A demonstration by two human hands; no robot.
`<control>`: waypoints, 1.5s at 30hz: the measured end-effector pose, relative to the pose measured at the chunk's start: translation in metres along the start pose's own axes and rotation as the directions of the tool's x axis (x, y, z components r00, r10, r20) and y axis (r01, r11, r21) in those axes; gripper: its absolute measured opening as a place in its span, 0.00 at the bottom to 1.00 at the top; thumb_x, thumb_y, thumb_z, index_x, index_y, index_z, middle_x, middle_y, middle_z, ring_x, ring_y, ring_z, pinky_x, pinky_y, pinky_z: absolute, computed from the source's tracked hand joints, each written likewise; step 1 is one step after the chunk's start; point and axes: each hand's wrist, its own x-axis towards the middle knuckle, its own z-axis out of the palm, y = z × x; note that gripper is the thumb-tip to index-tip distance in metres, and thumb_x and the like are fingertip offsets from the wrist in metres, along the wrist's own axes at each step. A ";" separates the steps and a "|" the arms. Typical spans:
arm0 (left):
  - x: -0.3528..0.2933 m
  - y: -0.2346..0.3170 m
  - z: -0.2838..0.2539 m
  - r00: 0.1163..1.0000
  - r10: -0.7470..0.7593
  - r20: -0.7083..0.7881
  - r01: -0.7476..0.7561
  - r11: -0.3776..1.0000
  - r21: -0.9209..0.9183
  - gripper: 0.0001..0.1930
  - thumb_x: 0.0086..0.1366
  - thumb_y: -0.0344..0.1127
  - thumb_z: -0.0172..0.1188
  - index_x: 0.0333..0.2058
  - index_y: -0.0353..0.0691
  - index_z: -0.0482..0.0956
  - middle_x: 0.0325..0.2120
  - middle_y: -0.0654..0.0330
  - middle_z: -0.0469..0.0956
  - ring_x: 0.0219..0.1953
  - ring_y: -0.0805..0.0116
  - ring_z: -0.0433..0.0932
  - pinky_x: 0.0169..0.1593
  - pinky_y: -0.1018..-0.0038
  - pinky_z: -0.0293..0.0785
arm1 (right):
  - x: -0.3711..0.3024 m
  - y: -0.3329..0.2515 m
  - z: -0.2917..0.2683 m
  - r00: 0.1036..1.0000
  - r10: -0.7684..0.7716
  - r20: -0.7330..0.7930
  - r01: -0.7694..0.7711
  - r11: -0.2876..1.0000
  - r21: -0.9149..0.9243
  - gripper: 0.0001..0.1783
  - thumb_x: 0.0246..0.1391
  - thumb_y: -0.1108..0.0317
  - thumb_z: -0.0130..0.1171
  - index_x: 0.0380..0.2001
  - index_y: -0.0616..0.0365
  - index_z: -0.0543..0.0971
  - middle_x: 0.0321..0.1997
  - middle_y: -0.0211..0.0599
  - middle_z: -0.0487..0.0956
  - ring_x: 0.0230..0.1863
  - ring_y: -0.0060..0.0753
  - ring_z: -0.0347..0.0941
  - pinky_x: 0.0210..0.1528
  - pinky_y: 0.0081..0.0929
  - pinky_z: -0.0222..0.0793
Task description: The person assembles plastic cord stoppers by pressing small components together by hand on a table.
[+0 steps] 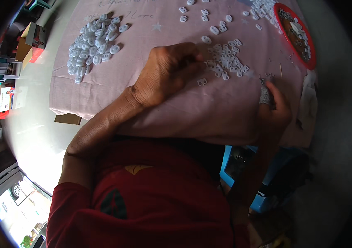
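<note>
My left hand reaches over the table with its fingers bent. Its fingertips are at the near left side of a loose heap of small white plastic pieces with holes in them. The fingertips are blurred, so I cannot make out what, if anything, lies between them. At the right, my right hand is curled around a clump of small silver metal pieces, with a finger and the thumb against it. A few thin pieces stick out at its top. One white piece lies apart, below my left fingertips.
A larger pile of rounded white plastic pieces lies at the left of the pink cloth-covered table. More white pieces lie scattered at the far side. A red-rimmed tray with metal and white bits stands at the far right.
</note>
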 end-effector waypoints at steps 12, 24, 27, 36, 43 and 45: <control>-0.001 0.000 0.001 0.984 -0.114 0.137 0.170 0.832 -0.528 0.08 0.60 0.22 0.61 0.38 0.37 0.81 0.33 0.65 0.80 0.39 0.79 0.77 0.49 0.80 0.75 | 0.034 -0.014 0.008 0.974 -0.142 0.178 0.187 0.945 -0.269 0.11 0.48 0.73 0.54 0.37 0.57 0.78 0.36 0.45 0.75 0.42 0.50 0.73 0.45 0.40 0.68; -0.002 0.006 -0.009 0.941 -0.143 0.305 0.311 0.721 -0.619 0.10 0.63 0.21 0.54 0.42 0.36 0.79 0.36 0.62 0.80 0.38 0.79 0.77 0.37 0.83 0.74 | 0.015 -0.015 0.016 0.988 -0.108 0.109 0.090 0.982 0.163 0.18 0.45 0.82 0.44 0.41 0.63 0.74 0.34 0.39 0.75 0.41 0.28 0.72 0.49 0.23 0.65; -0.002 0.008 -0.010 0.931 -0.149 0.333 0.336 0.704 -0.625 0.12 0.62 0.20 0.53 0.43 0.36 0.79 0.34 0.63 0.80 0.37 0.80 0.77 0.38 0.83 0.74 | 0.008 -0.018 0.022 0.992 -0.112 0.065 0.083 0.933 0.350 0.17 0.45 0.83 0.43 0.40 0.64 0.74 0.35 0.33 0.74 0.40 0.22 0.68 0.47 0.20 0.64; -0.005 0.004 -0.004 0.942 -0.141 0.305 0.316 0.683 -0.658 0.11 0.64 0.29 0.57 0.45 0.39 0.78 0.29 0.70 0.78 0.32 0.85 0.72 0.36 0.87 0.66 | 0.002 -0.016 0.028 0.990 -0.101 0.095 0.049 0.896 0.441 0.13 0.51 0.82 0.41 0.37 0.64 0.74 0.36 0.30 0.73 0.40 0.21 0.67 0.47 0.18 0.63; -0.008 0.003 -0.001 0.940 -0.165 0.298 0.321 0.723 -0.612 0.09 0.65 0.26 0.56 0.43 0.36 0.80 0.36 0.62 0.82 0.37 0.81 0.77 0.40 0.84 0.74 | -0.002 -0.021 0.029 0.981 0.114 0.155 -0.188 0.744 0.641 0.13 0.51 0.81 0.44 0.39 0.62 0.74 0.36 0.30 0.74 0.33 0.15 0.62 0.37 0.14 0.58; -0.009 0.001 0.000 0.950 -0.145 0.276 0.287 0.751 -0.595 0.10 0.65 0.25 0.55 0.43 0.36 0.80 0.36 0.62 0.82 0.36 0.82 0.77 0.39 0.85 0.74 | -0.002 -0.018 0.029 0.980 0.116 0.163 -0.193 0.762 0.619 0.13 0.55 0.78 0.45 0.41 0.60 0.75 0.36 0.28 0.75 0.26 0.09 0.58 0.28 0.11 0.53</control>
